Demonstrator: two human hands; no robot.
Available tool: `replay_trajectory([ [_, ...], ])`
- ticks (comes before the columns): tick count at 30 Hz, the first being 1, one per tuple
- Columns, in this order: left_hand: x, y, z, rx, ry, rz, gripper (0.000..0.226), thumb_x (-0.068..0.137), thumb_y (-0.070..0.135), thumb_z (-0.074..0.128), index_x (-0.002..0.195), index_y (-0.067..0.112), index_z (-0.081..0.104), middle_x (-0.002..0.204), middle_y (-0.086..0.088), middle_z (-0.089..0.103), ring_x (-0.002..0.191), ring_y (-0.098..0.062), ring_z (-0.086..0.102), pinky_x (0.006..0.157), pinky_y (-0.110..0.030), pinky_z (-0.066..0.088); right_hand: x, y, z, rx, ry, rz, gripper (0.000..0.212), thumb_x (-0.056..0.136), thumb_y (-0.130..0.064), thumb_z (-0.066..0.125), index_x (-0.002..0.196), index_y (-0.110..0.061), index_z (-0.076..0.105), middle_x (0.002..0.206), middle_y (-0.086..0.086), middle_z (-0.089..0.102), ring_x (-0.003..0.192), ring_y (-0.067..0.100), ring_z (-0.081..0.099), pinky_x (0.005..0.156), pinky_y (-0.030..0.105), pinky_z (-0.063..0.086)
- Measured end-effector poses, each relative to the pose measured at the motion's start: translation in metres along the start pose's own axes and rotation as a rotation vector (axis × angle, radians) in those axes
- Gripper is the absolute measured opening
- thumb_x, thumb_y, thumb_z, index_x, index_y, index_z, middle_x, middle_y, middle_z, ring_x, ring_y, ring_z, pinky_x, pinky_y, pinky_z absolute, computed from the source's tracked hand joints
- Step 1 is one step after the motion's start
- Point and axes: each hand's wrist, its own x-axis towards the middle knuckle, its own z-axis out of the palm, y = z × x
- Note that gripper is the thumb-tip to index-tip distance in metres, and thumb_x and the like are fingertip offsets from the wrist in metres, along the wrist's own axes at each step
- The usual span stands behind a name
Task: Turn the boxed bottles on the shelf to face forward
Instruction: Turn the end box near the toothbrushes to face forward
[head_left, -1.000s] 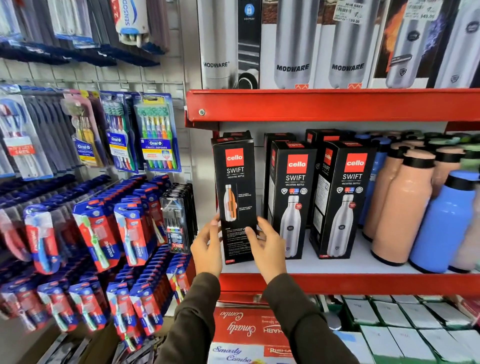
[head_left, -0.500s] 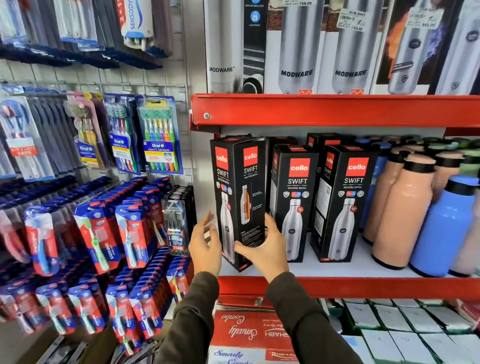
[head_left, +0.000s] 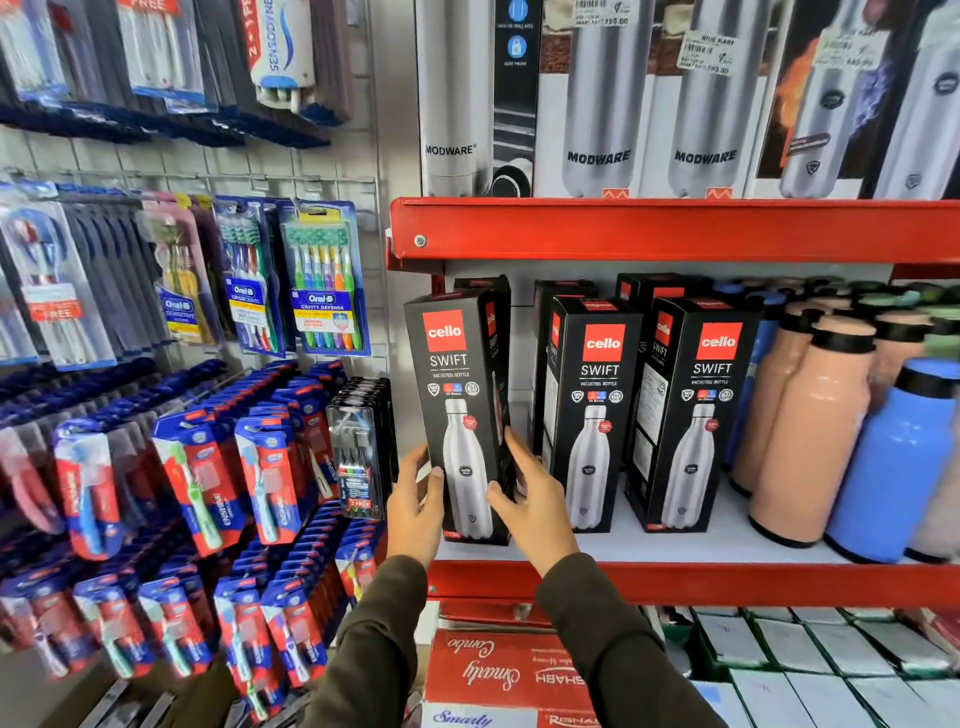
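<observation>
black box (head_left: 457, 395) upright, front forward

Two bare hands in dark olive-brown long sleeves

The left hand (head_left: 415, 512) and right hand (head_left: 535, 506) wear no gloves or rings; both sleeves (head_left: 613, 639) are plain, snug, ending at the wrists.

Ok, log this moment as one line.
left hand + right hand: gripping leftmost Cello Swift box | front face forward | on shelf
</observation>
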Motion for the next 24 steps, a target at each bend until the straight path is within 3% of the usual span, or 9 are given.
replay_trajectory([
  [4,0.001,-0.002,0.004,0.010,-0.005,0.034,0.035,0.099,0.015,0.049,0.131,0.028,0.047,0.129,0.008,0.057,0.110,0.018,0.055,0.087,0.001,0.041,-0.001,0.003,0.003,-0.005,0.002,0.013,0.065,0.093,-0.003,0.054,0.151,-0.024,0.032,0.153,-0.002,0.043,0.142,0.012,0.039,0.115,0.043,0.039],
  [9,0.002,-0.007,0.011,0.030,0.001,0.052,0.033,0.098,0.012,0.050,0.127,0.027,0.047,0.133,-0.006,0.058,0.121,-0.016,0.059,0.093,-0.009,0.045,-0.001,0.008,0.005,-0.052,0.016,0.053,0.065,0.095,0.001,0.050,0.152,-0.024,0.030,0.150,0.003,0.046,0.140,0.016,0.042,0.115,0.042,0.040],
  [13,0.003,-0.006,0.015,0.027,-0.014,0.038,0.032,0.098,0.010,0.049,0.125,0.026,0.046,0.133,-0.005,0.057,0.114,-0.008,0.060,0.084,0.000,0.044,0.000,0.009,0.007,-0.040,0.044,0.073,0.066,0.095,0.004,0.048,0.152,-0.023,0.030,0.149,0.006,0.048,0.139,0.016,0.042,0.116,0.040,0.038],
  [17,0.003,-0.007,0.016,0.022,-0.017,0.026,0.031,0.098,0.012,0.049,0.126,0.026,0.046,0.135,-0.004,0.055,0.121,-0.015,0.056,0.084,0.002,0.043,0.000,0.013,0.009,-0.030,0.078,0.070,0.065,0.095,0.003,0.049,0.150,-0.025,0.032,0.147,0.005,0.050,0.137,0.014,0.045,0.116,0.036,0.038],
  [22,-0.001,-0.009,0.016,0.022,-0.006,0.015,0.037,0.099,0.021,0.049,0.136,0.023,0.048,0.133,0.010,0.055,0.118,-0.004,0.055,0.085,0.004,0.040,-0.004,0.017,0.011,0.024,0.116,0.093,0.049,0.099,-0.010,0.050,0.145,-0.021,0.042,0.141,0.002,0.055,0.127,0.015,0.055,0.111,0.037,0.044],
  [24,0.000,-0.010,0.017,0.030,0.016,-0.017,0.037,0.099,0.022,0.048,0.136,0.021,0.051,0.128,0.010,0.057,0.117,-0.005,0.055,0.083,0.006,0.038,-0.004,0.018,0.012,0.050,0.119,0.113,0.045,0.100,-0.014,0.049,0.144,-0.020,0.044,0.138,0.003,0.057,0.122,0.012,0.057,0.110,0.032,0.043],
])
